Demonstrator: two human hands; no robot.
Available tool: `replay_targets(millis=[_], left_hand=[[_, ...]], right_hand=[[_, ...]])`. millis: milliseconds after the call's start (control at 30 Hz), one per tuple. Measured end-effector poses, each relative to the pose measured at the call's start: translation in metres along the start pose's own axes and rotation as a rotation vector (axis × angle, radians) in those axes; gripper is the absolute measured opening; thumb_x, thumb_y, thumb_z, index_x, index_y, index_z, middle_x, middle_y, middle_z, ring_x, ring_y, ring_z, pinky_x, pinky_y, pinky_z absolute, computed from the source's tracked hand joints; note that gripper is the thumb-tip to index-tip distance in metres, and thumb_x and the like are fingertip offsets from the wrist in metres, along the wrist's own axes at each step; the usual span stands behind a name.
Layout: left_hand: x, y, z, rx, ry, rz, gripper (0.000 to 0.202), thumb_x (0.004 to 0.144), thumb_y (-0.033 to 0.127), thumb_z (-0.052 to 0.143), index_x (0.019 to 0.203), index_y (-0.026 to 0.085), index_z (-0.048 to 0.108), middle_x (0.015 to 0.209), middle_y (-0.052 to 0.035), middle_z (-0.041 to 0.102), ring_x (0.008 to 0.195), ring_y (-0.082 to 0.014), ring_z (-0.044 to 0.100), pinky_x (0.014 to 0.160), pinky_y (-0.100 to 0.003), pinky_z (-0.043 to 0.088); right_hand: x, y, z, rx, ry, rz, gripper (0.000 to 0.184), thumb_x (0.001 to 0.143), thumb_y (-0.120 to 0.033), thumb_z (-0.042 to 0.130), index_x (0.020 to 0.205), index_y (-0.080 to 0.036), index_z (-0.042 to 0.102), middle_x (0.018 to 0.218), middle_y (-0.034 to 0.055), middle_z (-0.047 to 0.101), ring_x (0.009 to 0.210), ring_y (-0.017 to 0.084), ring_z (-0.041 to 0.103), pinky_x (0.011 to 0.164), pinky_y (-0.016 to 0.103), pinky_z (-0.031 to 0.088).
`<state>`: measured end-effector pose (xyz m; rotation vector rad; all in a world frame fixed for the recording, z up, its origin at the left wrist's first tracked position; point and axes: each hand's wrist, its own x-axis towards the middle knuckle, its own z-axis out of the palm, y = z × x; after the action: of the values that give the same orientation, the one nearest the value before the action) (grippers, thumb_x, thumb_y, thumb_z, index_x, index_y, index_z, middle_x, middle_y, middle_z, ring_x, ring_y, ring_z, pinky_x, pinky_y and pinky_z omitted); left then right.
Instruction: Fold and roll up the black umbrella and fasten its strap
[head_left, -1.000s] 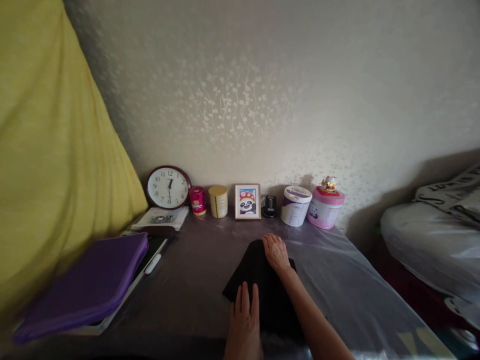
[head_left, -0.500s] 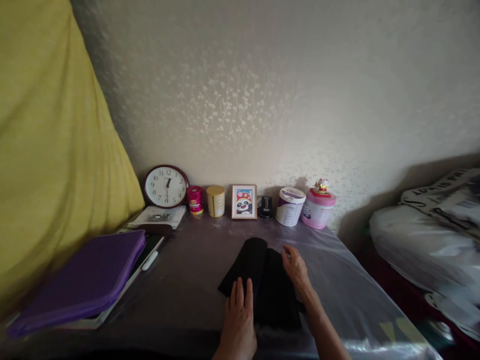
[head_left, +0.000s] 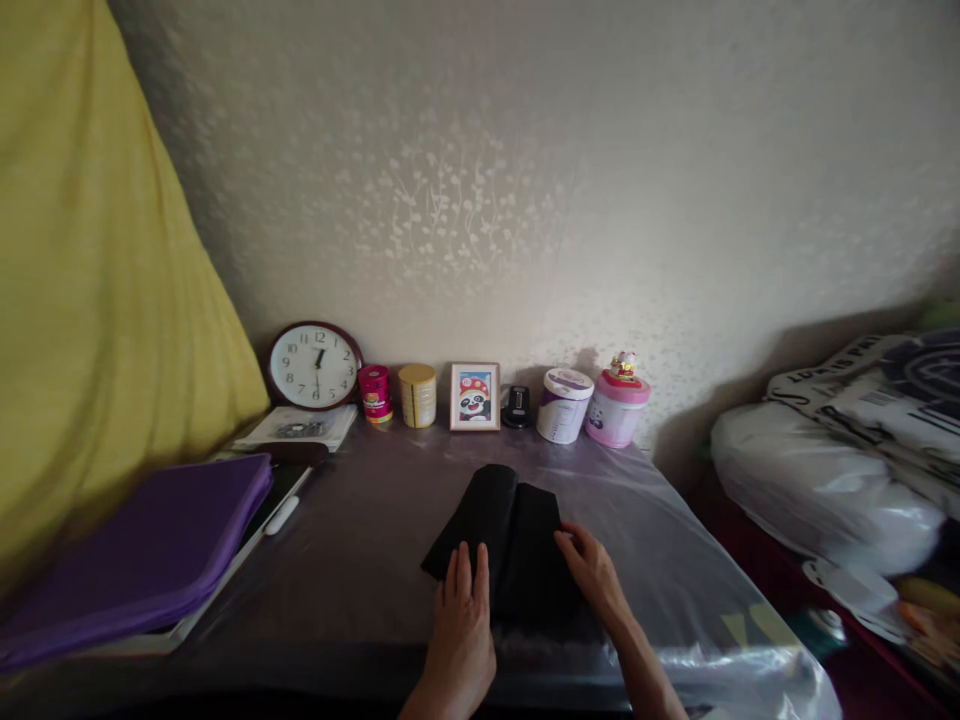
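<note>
Where the black cloth (head_left: 510, 530) lay: folded on the plastic-covered table (head_left: 360, 560), well short of the picture frame (head_left: 475, 396).
Left hand (head_left: 461, 625): flat, fingers together, pressed on the cloth's near edge.
Right hand (head_left: 596, 575): fingers loosely bent, rested against the cloth's right edge.

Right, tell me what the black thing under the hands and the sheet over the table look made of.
Black piece: looks like soft matte fabric; it lies folded with rounded edges and gives no shine. The left hand lies flat on it, and the right hand touches its edge. Table sheet: apparently thin clear plastic film, glossy, with wrinkles and light glare.
</note>
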<state>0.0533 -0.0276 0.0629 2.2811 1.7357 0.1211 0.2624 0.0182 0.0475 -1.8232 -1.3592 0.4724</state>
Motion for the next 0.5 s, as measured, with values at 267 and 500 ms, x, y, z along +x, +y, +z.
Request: replay_targets(millis=[267,500], left_hand=[[-0.001,-0.001,0.003,0.013,0.047,0.000,0.087,0.060,-0.005,0.035,0.140,0.011,0.006,0.148,-0.0168,0.007,0.136,-0.0287,0.010,0.106,-0.043,0.027],[-0.001,0.000,0.006,0.065,0.066,-0.008,0.088,0.058,-0.004,0.039,0.139,0.003,0.004,0.148,-0.0178,0.007,0.136,-0.0283,0.011,0.107,-0.040,0.027]], right_hand=[[-0.003,-0.008,0.004,0.198,-0.114,0.020,0.039,0.068,-0.049,0.055,0.088,-0.017,0.064,0.068,0.0032,0.066,0.068,0.023,0.063,0.060,0.031,0.048],[0.009,-0.049,0.009,0.485,-0.226,-0.022,0.049,0.070,-0.048,0.061,0.106,-0.015,0.060,0.079,0.0050,0.069,0.075,0.023,0.064,0.062,0.030,0.051]])
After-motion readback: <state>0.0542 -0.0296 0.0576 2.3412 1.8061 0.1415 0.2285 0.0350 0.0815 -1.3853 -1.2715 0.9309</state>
